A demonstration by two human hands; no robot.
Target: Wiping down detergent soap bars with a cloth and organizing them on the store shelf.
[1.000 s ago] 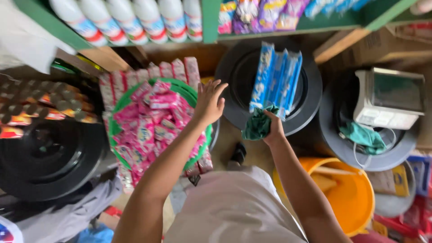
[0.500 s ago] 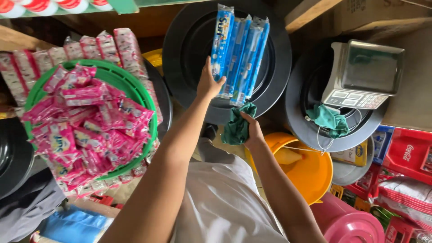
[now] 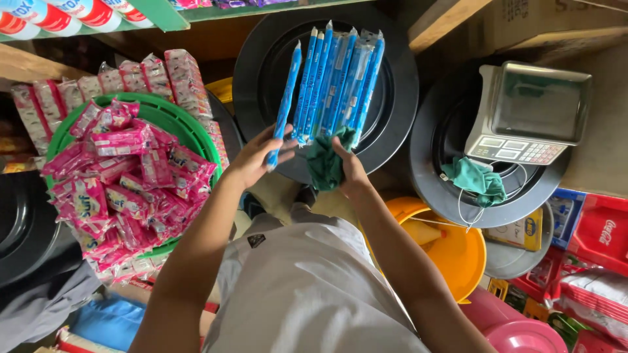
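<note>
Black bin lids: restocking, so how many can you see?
3: one under the blue packets, one under the weighing scale, one at the left edge. Others may be hidden.

Bright, even daylight from above; colours vivid. Soft shadow under the shelf [image 3: 163, 13]. Edges bend slightly; focus sharp throughout.

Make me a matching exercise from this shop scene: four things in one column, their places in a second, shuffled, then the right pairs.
Things:
1. blue packets
2. pink sachets
3. weighing scale
4. green cloth

Places:
A. heaped in the green basket
B. in the right hand
C. fanned on the middle black lid, left hand lifting one
D. on the right-side black lid

Pairs: 1-C, 2-A, 3-D, 4-B
</note>
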